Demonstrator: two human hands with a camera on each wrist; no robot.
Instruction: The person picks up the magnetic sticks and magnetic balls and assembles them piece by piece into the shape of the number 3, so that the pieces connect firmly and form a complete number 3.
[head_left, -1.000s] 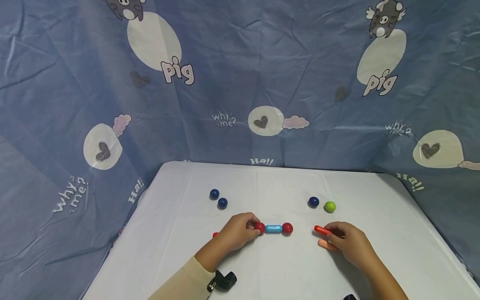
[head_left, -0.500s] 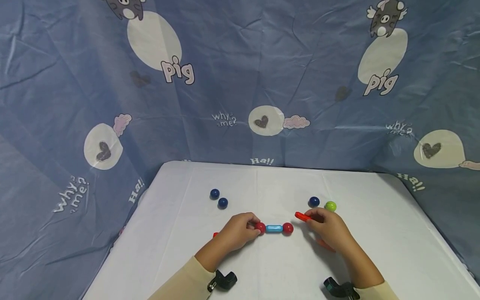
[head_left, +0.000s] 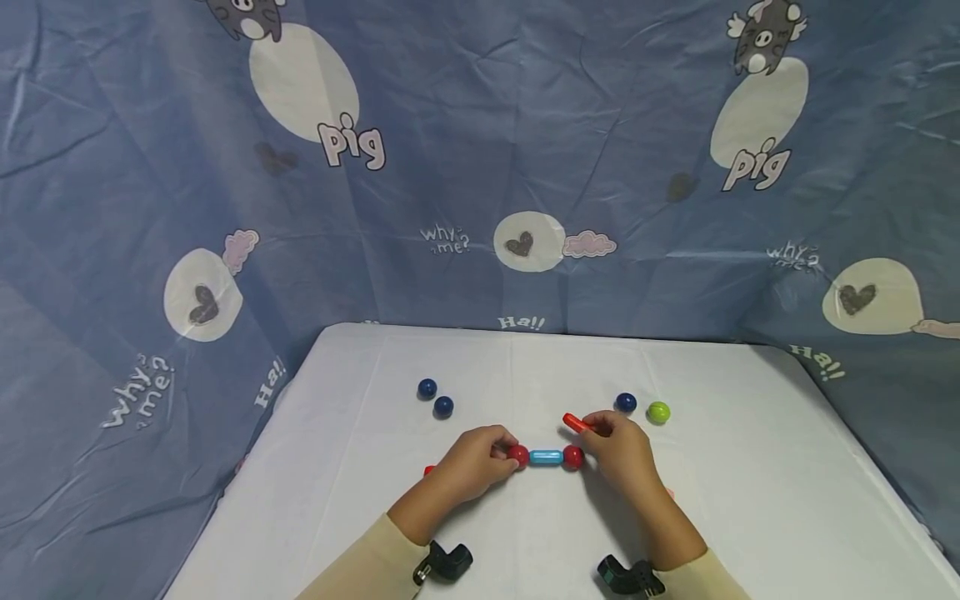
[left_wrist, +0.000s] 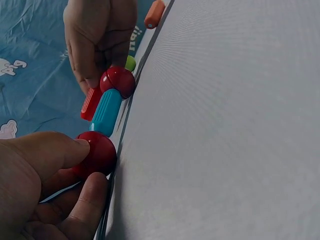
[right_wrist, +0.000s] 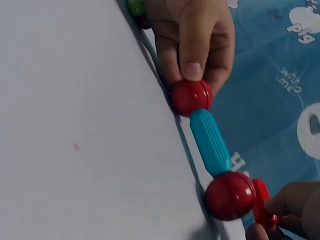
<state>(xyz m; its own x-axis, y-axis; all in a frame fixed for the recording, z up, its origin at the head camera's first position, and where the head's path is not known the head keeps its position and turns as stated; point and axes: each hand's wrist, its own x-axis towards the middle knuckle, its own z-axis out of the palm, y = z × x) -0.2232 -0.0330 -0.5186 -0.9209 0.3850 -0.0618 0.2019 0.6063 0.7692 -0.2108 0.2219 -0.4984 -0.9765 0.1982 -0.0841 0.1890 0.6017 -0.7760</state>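
A blue ribbed rod [head_left: 546, 457] lies between two red balls on the white table, joined end to end with them. My left hand [head_left: 474, 461] pinches the left red ball [left_wrist: 97, 155] between thumb and fingers. Above the right red ball [right_wrist: 230, 196] is my right hand [head_left: 621, 450], pinching a short red rod [head_left: 575, 422]. That rod slants up and to the left in the head view, its free end beyond the ball. In the right wrist view the red rod overlaps the edge of the right ball.
Two dark blue balls [head_left: 435, 397] lie at the back left. Another dark blue ball [head_left: 626, 403] and a green ball [head_left: 658, 412] sit behind my right hand. An orange rod [left_wrist: 154, 14] is mostly hidden by my right arm in the head view. A red piece [head_left: 429, 470] peeks out beside my left forearm.
My right hand has carried the red rod leftward from beside the orange rod to the right red ball. My left hand keeps its hold on the left ball.
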